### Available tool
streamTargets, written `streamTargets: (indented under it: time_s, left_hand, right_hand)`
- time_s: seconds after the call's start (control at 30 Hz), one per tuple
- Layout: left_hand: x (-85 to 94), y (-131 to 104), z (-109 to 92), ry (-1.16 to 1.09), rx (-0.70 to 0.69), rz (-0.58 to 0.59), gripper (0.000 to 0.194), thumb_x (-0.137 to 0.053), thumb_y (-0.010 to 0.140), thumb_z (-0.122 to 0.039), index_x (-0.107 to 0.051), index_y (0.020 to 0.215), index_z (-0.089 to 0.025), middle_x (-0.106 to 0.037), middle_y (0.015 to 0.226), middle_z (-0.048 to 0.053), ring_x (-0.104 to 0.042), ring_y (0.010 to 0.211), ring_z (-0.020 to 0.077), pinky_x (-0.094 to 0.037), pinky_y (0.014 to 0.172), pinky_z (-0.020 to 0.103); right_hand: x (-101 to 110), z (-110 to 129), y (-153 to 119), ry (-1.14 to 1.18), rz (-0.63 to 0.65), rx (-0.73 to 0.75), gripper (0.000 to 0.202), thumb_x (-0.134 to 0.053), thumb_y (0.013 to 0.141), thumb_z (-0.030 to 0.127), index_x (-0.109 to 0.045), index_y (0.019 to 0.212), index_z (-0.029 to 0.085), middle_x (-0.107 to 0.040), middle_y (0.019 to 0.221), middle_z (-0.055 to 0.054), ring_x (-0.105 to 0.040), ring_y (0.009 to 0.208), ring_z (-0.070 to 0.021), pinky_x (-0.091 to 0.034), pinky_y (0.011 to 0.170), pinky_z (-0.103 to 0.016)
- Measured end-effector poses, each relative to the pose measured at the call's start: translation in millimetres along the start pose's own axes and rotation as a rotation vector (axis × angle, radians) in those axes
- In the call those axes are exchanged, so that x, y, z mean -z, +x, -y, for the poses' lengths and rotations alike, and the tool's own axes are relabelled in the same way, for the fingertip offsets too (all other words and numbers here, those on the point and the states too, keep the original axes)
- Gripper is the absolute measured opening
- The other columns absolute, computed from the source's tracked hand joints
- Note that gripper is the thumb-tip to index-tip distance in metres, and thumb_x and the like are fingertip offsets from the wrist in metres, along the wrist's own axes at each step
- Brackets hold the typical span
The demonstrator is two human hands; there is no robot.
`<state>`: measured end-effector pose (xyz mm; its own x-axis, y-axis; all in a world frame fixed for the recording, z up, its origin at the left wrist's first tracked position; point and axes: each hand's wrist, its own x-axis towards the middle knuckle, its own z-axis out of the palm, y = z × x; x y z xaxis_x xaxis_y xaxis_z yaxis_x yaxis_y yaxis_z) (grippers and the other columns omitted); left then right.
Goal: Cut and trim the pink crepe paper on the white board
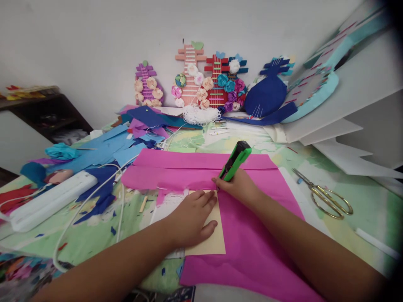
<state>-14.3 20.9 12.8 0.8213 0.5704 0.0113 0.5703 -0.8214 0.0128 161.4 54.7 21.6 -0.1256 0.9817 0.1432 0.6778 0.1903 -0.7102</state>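
My left hand (pixel 197 220) lies flat with its fingers stretched out, pressing on a cream rectangular card (pixel 209 247). Under the card spreads a large magenta sheet (pixel 252 235), with a fold or cut line along its far part. In my right hand (pixel 237 184) is a green and black utility knife (pixel 234 161), gripped and tilted. Its tip points down at the card's far right corner; the blade itself is too small to make out. White paper (pixel 168 205) with magenta scraps shows left of the card.
Gold-handled scissors (pixel 327 197) lie at the right. A white power strip (pixel 53 201) and its cable (pixel 85 199) rest at the left among blue scraps (pixel 97 147). Flower-decorated lute shapes (pixel 190 79) lean on the wall. Large boards (pixel 340 121) stand at the right.
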Motion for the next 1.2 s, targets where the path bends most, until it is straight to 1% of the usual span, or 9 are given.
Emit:
streamTargets:
  time_s: [0.1, 0.2, 0.43, 0.67, 0.8, 1.0, 1.2]
  left_hand:
    - [0.2, 0.4, -1.6, -0.018, 0.019, -0.004, 0.053, -0.037, 0.084, -0.038, -0.041, 0.126, -0.007, -0.043, 0.129, 0.014, -0.038, 0.116, 0.0261, -0.028, 0.097, 0.037]
    - [0.8, 1.1, -3.1, -0.042, 0.036, 0.001, 0.052, -0.038, 0.083, -0.037, -0.042, 0.126, -0.007, -0.043, 0.129, 0.013, -0.037, 0.117, 0.0264, -0.027, 0.098, 0.037]
    - [1.1, 0.3, -3.9, -0.067, 0.062, 0.044, 0.055, -0.037, 0.084, -0.039, -0.038, 0.129, -0.007, -0.038, 0.133, 0.014, -0.033, 0.121, 0.0278, -0.028, 0.097, 0.04]
    - [2.3, 2.2, -2.8, -0.043, 0.033, 0.034, 0.054, -0.037, 0.084, -0.038, -0.039, 0.128, -0.006, -0.04, 0.131, 0.014, -0.034, 0.119, 0.0274, -0.028, 0.097, 0.038]
    - [1.5, 2.0, -1.9, -0.037, 0.024, 0.03, 0.054, -0.036, 0.084, -0.039, -0.04, 0.127, -0.006, -0.04, 0.131, 0.014, -0.035, 0.119, 0.0274, -0.029, 0.097, 0.039]
    - [-2.0, 1.0, 0.9, -0.03, 0.011, 0.008, 0.053, -0.035, 0.085, -0.039, -0.04, 0.127, -0.006, -0.04, 0.131, 0.015, -0.035, 0.119, 0.0279, -0.027, 0.097, 0.039]
    - [-3.7, 1.5, 1.3, -0.015, -0.006, -0.002, 0.052, -0.034, 0.086, -0.039, -0.04, 0.126, -0.007, -0.04, 0.131, 0.015, -0.034, 0.12, 0.0273, -0.025, 0.098, 0.038]
  right_hand:
    - [-3.1, -1.1, -1.0, 0.034, 0.035, 0.038, 0.024, -0.053, 0.069, 0.04, -0.047, 0.062, 0.019, -0.053, 0.057, 0.001, -0.049, 0.053, -0.012, -0.036, 0.05, -0.024]
    - [-5.9, -3.4, -2.9, 0.062, 0.038, 0.056, 0.022, -0.054, 0.069, 0.038, -0.047, 0.062, 0.018, -0.054, 0.058, 0.001, -0.049, 0.054, -0.0119, -0.037, 0.051, -0.024]
    - [-4.7, -12.3, -3.7, 0.139, -0.063, -0.036, 0.034, -0.057, 0.064, 0.051, -0.049, 0.059, 0.018, -0.054, 0.056, 0.0, -0.049, 0.053, -0.0128, -0.037, 0.049, -0.025]
    - [-1.2, -4.0, -4.6, 0.079, -0.094, 0.044, 0.034, -0.059, 0.063, 0.049, -0.048, 0.057, 0.018, -0.053, 0.055, 0.001, -0.048, 0.051, -0.0115, -0.035, 0.048, -0.024]
    - [3.7, -0.9, -4.0, 0.092, -0.142, 0.02, 0.035, -0.058, 0.064, 0.051, -0.052, 0.059, 0.017, -0.054, 0.055, 0.0, -0.049, 0.052, -0.0124, -0.037, 0.049, -0.025]
    - [3.9, -2.5, -4.2, 0.153, -0.087, -0.062, 0.036, -0.058, 0.064, 0.052, -0.053, 0.062, 0.017, -0.056, 0.056, -0.001, -0.051, 0.054, -0.0139, -0.04, 0.051, -0.026]
    - [1.0, -2.3, -3.7, 0.123, -0.027, -0.061, 0.035, -0.057, 0.064, 0.052, -0.053, 0.063, 0.017, -0.057, 0.06, -0.002, -0.051, 0.056, -0.014, -0.039, 0.052, -0.026]
